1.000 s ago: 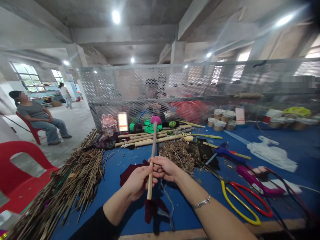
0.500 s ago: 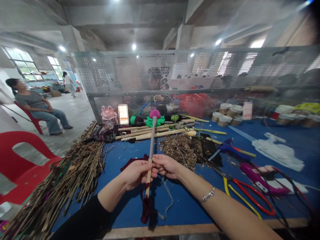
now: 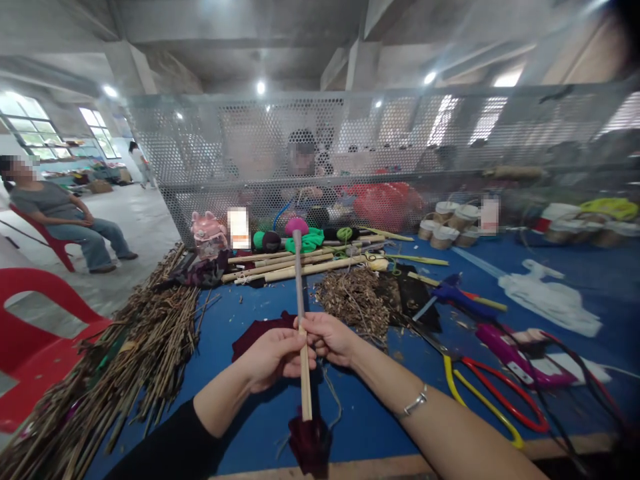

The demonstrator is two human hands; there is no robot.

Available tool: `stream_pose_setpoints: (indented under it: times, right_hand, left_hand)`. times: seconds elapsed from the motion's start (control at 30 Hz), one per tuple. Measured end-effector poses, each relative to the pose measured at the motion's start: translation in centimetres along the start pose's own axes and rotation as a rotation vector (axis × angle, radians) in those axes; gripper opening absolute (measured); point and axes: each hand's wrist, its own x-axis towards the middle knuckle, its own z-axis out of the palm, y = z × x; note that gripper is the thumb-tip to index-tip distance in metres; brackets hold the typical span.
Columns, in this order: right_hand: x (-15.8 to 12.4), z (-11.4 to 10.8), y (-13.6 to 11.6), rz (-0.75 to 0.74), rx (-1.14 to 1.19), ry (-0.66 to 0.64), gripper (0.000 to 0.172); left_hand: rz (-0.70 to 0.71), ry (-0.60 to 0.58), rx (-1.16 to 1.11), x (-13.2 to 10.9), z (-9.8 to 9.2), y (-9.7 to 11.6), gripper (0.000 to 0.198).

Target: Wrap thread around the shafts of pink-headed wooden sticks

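My left hand (image 3: 273,358) is closed round a long wooden stick (image 3: 301,313) held nearly upright over the blue table (image 3: 240,427). The upper part of the stick is wound in grey yarn; the lower part is bare wood. A dark red fabric piece (image 3: 309,441) sits at its bottom end. My right hand (image 3: 330,337) pinches the stick just above my left hand, where the grey winding ends. A loose grey yarn strand (image 3: 334,400) trails from my hands to the table. Another dark red cloth (image 3: 255,333) lies behind my left hand.
A big pile of dry twigs (image 3: 130,360) lies on the left, a heap of dry shreds (image 3: 356,301) ahead. Bamboo sticks (image 3: 295,263), yarn balls, yellow-and-red scissors (image 3: 493,400), a purple glue gun (image 3: 515,357) and small tubs (image 3: 450,232) lie around. A perforated metal screen (image 3: 380,147) stands behind, with people beyond; a red chair (image 3: 35,333) stands left.
The stick's lower end swung back toward me and to the right, bringing the dark red piece nearer the table edge. Both hands kept their hold. The camera view shifted slightly right.
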Motion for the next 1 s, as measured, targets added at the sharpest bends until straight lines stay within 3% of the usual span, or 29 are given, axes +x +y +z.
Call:
stream_pose_setpoints:
  times: [0.13,0.23,0.37,0.47,0.53,0.67,0.73,0.87,0.93,1.0]
  right_hand:
    - [0.4,0.8,0.6,-0.039,-0.066,0.115,0.031]
    - [0.3,1.0,0.5,-0.032,-0.031,0.120,0.030]
    - [-0.2,0.8,-0.1,0.011,0.052,-0.046,0.029]
    - [-0.2,0.9,0.1,-0.032,0.015,-0.023,0.028]
    - [0.0,1.2,0.5,-0.078,-0.012,0.052,0.029]
    - [0.3,1.3,0.9,-0.107,-0.005,0.140,0.032]
    - [0.2,1.1,0.6,-0.055,0.024,0.088,0.030]
    - [-0.1,1.1,0.1,0.022,0.069,-0.018,0.030]
    - [0.0,1.3,0.3,-0.016,0.059,0.032,0.030]
    - [0.4,1.4,0.9,-0.057,0.037,0.086,0.029]
  left_hand:
    - [-0.011,0.072,0.101,0.2,-0.2,-0.7,0.035]
    - [0.068,0.168,0.219,0.0,-0.3,-0.8,0.037]
    - [0.095,0.032,0.136,-0.9,0.0,-0.2,0.032]
    - [0.045,-0.061,0.041,-1.2,0.1,0.2,0.032]
    - [0.012,-0.026,0.067,-1.1,-0.1,0.1,0.032]
    - [0.046,0.154,0.226,-0.7,-0.5,-0.3,0.033]
    - [0.081,0.138,0.229,-0.7,-0.4,-0.3,0.031]
    - [0.074,-0.029,0.086,-1.0,0.3,-0.2,0.026]
    - [0.061,-0.010,0.050,-1.0,0.5,-0.4,0.026]
    - [0.061,0.087,0.114,-0.9,0.4,-0.6,0.029]
